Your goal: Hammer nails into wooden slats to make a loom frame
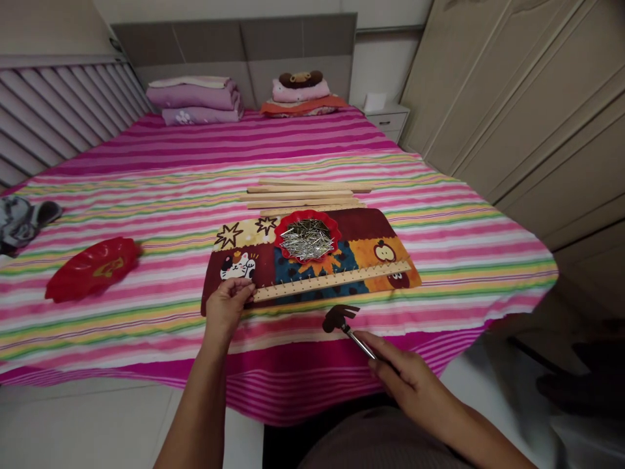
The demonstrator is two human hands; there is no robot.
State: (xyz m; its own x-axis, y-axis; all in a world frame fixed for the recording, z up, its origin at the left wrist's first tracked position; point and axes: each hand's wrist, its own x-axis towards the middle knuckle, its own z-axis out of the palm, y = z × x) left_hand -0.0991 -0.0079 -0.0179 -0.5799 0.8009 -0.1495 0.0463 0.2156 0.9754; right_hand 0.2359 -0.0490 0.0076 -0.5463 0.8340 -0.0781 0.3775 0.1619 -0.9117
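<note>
- Currently, left hand [227,306] pinches the wooden strip [332,281] extending rightward from it.
- Right hand [410,378] grips hammer [336,318], head beyond fingers.
- Apparent step: steadying; next move calls for clear fingertips.

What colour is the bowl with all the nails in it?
The bowl is red, with a wavy rim. It shows best in the head view.

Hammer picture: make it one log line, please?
left hand: at wooden strip end | right hand: holding hammer | red bowl: nails, on mat
</note>
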